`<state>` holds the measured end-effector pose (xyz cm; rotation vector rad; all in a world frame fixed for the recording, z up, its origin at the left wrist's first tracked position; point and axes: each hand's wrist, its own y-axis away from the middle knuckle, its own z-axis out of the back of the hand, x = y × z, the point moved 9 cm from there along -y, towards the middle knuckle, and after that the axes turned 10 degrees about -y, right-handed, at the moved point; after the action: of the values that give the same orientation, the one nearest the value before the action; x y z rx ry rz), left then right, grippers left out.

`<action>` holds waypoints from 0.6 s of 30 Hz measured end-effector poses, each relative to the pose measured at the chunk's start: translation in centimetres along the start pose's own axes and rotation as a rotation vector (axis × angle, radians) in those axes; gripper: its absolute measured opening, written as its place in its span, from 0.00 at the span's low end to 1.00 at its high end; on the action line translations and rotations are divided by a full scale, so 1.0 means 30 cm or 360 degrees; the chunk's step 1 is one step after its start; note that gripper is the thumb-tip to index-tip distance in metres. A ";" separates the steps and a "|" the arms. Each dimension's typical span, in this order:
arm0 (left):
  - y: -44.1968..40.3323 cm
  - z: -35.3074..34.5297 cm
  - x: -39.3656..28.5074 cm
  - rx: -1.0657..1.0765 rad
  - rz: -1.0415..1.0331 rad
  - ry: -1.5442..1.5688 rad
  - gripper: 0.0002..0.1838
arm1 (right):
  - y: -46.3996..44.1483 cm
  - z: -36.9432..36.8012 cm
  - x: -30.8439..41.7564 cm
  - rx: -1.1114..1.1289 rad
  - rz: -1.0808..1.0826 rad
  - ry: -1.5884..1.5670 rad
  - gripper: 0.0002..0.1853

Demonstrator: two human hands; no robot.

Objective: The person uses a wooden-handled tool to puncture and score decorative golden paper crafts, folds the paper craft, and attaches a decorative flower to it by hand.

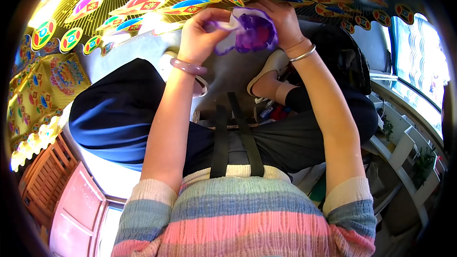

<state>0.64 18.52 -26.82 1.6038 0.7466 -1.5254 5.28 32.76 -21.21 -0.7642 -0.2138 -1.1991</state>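
Note:
A purple object (pixel 254 31), thin and crumpled like a flower, with a darker magenta middle, hangs between my two hands near the top of the view. My left hand (pixel 202 35), with a pink bangle above the wrist, pinches its pale left edge between thumb and fingers. On the other side my right hand (pixel 282 23), wearing a silver bangle, has its fingers curled round the upper right edge; some fingertips are hidden behind it. Just beyond both hands are gold sheets (pixel 157 2) with colourful ingot and coin shapes.
More gold patterned paper (pixel 45 95) lies at the left, above a brown slatted wooden piece (pixel 47 176) and a pink door-like panel (pixel 78 214). My crossed legs and light shoes are below the hands. A black bag (pixel 345 57) and a white rack (pixel 400 147) with plants stand at the right.

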 end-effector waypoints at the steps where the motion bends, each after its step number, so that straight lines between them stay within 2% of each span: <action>1: 0.008 -0.007 -0.005 0.0018 0.0004 0.0010 0.14 | 0.014 -0.001 -0.015 -0.0015 -0.0147 -0.0149 0.15; 2: 0.006 -0.013 0.007 0.0097 0.0039 0.0006 0.17 | 0.028 -0.009 -0.036 -0.0032 -0.0293 -0.0298 0.16; 5: 0.006 -0.005 -0.072 0.0017 -0.0303 -0.0539 0.19 | 0.092 -0.066 -0.108 -0.0250 -0.0563 -0.0874 0.18; 6: 0.005 -0.011 -0.108 -0.0006 -0.0314 -0.0525 0.21 | 0.094 -0.064 -0.098 -0.0292 -0.0547 -0.0866 0.17; 9: 0.016 -0.065 -0.195 0.0251 -0.0566 -0.1120 0.22 | 0.059 -0.041 -0.018 -0.0140 -0.0331 -0.0332 0.12; 10: 0.014 -0.075 -0.184 0.0296 -0.0573 -0.1195 0.23 | 0.057 -0.040 -0.018 -0.0188 -0.0395 -0.0354 0.08; 13: 0.014 -0.076 -0.202 0.0252 -0.0708 -0.1288 0.21 | 0.068 -0.051 -0.047 -0.0313 -0.0433 -0.0474 0.06; 18: 0.011 -0.058 -0.179 0.0238 -0.0628 -0.1046 0.21 | 0.199 -0.174 -0.160 -0.0555 -0.1400 -0.1224 0.13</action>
<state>1.27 20.37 -21.52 0.9676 0.5962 -2.2740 7.57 33.99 -30.11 -1.5100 -1.0807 -1.7301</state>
